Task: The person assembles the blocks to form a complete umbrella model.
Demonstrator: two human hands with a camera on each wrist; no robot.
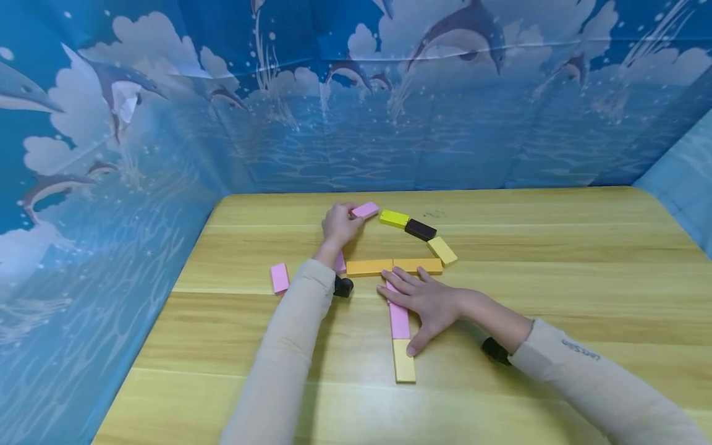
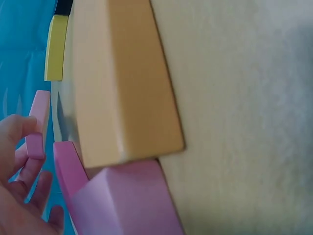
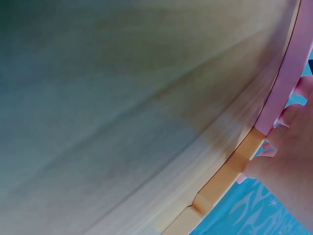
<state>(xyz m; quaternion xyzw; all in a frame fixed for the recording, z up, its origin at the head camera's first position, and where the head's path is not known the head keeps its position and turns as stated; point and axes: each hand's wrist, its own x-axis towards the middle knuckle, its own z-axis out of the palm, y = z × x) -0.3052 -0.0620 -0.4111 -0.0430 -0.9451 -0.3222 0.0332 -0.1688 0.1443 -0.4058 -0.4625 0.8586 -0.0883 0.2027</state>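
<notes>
At the far side of the table, my left hand [image 1: 340,224] pinches a pink block [image 1: 365,210] between thumb and fingers; the left wrist view also shows this pink block [image 2: 39,117] in the grip. To its right, a yellow block [image 1: 394,218], a dark block [image 1: 420,229] and a pale yellow block [image 1: 442,251] form a curve. My right hand [image 1: 436,304] lies with spread fingers over a column of pink blocks [image 1: 399,321], its thumb by a pale yellow block [image 1: 404,361]. Two orange blocks [image 1: 369,267] lie end to end above that column.
A separate pink block [image 1: 280,278] lies left of my left forearm. Another pink block [image 1: 340,262], partly hidden by that arm, is at the orange row's left end. Blue dolphin-print cloth [image 1: 356,136] hangs behind the wooden table [image 1: 556,259].
</notes>
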